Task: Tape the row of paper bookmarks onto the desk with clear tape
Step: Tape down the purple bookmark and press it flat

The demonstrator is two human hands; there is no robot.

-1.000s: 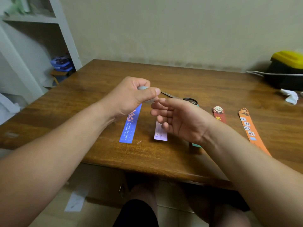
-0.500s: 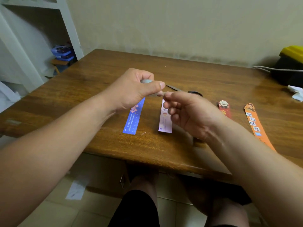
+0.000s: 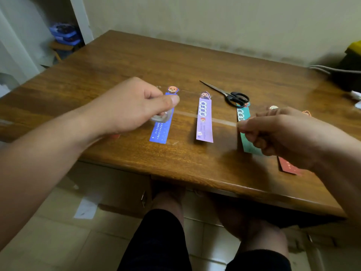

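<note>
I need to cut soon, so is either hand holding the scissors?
No, the scissors lie on the desk; the left hand grips the tape roll, the right hand pinches the tape.

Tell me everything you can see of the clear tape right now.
The clear tape is a thin, glossy, see-through strip stretched taut from a small roll gripped in the left hand to the right hand, which pinches its free end. It crosses the purple bookmark near mid-length, starting over the blue bookmark. Whether it touches paper or desk cannot be told.
</note>
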